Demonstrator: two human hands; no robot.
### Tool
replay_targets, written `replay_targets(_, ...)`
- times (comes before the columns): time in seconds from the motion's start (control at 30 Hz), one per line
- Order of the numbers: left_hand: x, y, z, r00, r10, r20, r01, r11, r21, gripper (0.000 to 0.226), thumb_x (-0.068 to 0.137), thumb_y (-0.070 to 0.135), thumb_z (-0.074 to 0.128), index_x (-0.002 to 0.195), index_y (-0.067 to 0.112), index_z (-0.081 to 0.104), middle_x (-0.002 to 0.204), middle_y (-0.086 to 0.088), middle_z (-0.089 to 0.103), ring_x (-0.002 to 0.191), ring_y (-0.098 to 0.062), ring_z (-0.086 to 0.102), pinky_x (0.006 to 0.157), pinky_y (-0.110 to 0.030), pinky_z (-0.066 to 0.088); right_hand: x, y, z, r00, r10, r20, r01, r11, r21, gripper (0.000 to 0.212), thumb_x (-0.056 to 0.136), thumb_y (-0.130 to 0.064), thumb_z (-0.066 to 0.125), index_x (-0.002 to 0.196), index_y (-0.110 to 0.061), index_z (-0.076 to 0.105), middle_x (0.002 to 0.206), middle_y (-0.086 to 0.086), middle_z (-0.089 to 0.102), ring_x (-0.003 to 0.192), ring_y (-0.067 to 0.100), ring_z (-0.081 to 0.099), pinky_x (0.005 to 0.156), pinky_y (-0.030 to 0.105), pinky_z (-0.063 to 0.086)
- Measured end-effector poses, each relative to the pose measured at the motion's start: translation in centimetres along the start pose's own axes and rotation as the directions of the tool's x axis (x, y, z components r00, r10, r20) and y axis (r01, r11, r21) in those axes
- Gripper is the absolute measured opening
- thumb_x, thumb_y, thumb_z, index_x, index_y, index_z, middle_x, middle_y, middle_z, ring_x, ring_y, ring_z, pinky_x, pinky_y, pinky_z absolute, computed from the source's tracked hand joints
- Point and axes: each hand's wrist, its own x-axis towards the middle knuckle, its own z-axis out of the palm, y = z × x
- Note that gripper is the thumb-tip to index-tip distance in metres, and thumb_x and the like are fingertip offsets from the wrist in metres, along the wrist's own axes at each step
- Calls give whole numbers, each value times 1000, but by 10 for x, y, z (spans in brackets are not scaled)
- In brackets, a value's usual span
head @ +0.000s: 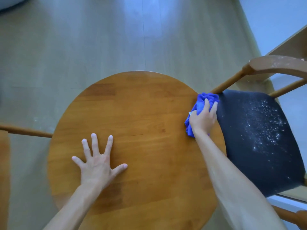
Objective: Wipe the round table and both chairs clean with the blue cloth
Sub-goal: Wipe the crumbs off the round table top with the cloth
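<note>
The round wooden table [141, 105] fills the middle of the head view. My right hand [203, 117] presses the bunched blue cloth [201, 101] onto the table's right edge, where the table meets a chair. That right chair [259, 130] has a dark seat speckled with white crumbs or dust and a curved wooden back rail with pale smudges. My left hand [98, 161] lies flat on the tabletop with fingers spread, holding nothing. At the far left edge only a wooden rail and part of the second chair [25, 131] show.
Grey-green plank floor [99, 39] surrounds the table, with faint pale specks on it at the left. A light wall and a wooden furniture edge [289, 44] stand at the upper right, behind the right chair.
</note>
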Motion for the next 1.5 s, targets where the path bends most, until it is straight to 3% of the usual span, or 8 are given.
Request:
replay_targets(0.2, -1, -2, -4, 1000, -13, 16, 13, 1000, -3, 110, 66, 88, 40, 145, 42, -20, 154, -9, -27, 142, -38, -19, 107, -67, 20, -93, -56, 39, 827, -523, 204, 514, 852, 101, 66, 70, -19, 60, 136, -18, 55, 153, 15, 36, 132, 38, 44, 109, 42, 39)
replay_targets(0.43, -4, 3, -11, 1000, -18, -8, 18, 1000, 1, 110, 64, 89, 41, 147, 42, -15, 156, -10, -21, 143, -38, -14, 106, -65, 24, -142, 71, -38, 471, -825, 313, 831, 534, 155, 55, 78, -14, 63, 132, -20, 59, 151, 11, 39, 136, 30, 43, 101, 48, 45)
replay_targets(0.67, 0, 1, -2, 998, -10, -62, 9, 1000, -13, 115, 54, 86, 56, 150, 35, 19, 158, -17, 6, 142, -45, 7, 91, -72, 31, -54, 38, -10, 967, -255, 4, 255, 966, -42, 60, 81, -15, 57, 140, -13, 48, 156, 16, 27, 135, 36, 38, 107, 42, 36)
replay_targets(0.8, 4, -2, 2, 994, 44, -104, -50, 997, -57, 121, 40, 80, 69, 143, 28, 34, 150, -24, 29, 134, -51, 27, 78, -77, 35, 3, -41, 36, 993, 57, -105, -56, 998, 12, 61, 86, -15, 58, 144, -12, 41, 157, 23, 19, 134, 44, 36, 111, 42, 28)
replay_targets(0.93, 4, -2, 5, 993, 29, -117, -34, 999, -42, 120, 46, 83, 63, 147, 28, 32, 154, -23, 18, 138, -50, 18, 84, -77, 32, 3, -118, 79, 987, -158, 6, 158, 987, -11, 62, 83, -19, 58, 143, -12, 45, 156, 22, 23, 138, 41, 33, 113, 39, 24)
replay_targets(1.13, 4, -4, 0, 998, 14, -59, -18, 998, -64, 122, 39, 79, 72, 144, 26, 39, 152, -24, 24, 137, -50, 23, 82, -78, 33, -94, -173, 108, 720, -662, 207, 658, 746, 97, 58, 78, -29, 63, 134, -19, 56, 151, 14, 39, 129, 37, 47, 105, 43, 43)
replay_targets(1.33, 2, -1, -6, 1000, 1, -1, -1, 995, -95, 123, 42, 81, 69, 147, 29, 31, 155, -19, 12, 140, -46, 14, 87, -76, 31, -112, -64, 39, 335, -891, 305, 873, 415, 255, 48, 81, -17, 61, 129, -14, 62, 149, 14, 42, 133, 30, 46, 104, 45, 43)
replay_targets(1.5, 0, 3, -13, 998, 26, 60, -24, 999, -21, 109, 73, 83, 38, 141, 35, -32, 145, -18, -43, 135, -45, -33, 105, -71, 9, -56, 25, -19, 797, -572, 193, 584, 812, -7, 58, 81, -28, 51, 137, -14, 54, 156, 8, 31, 139, 25, 36, 106, 44, 42)
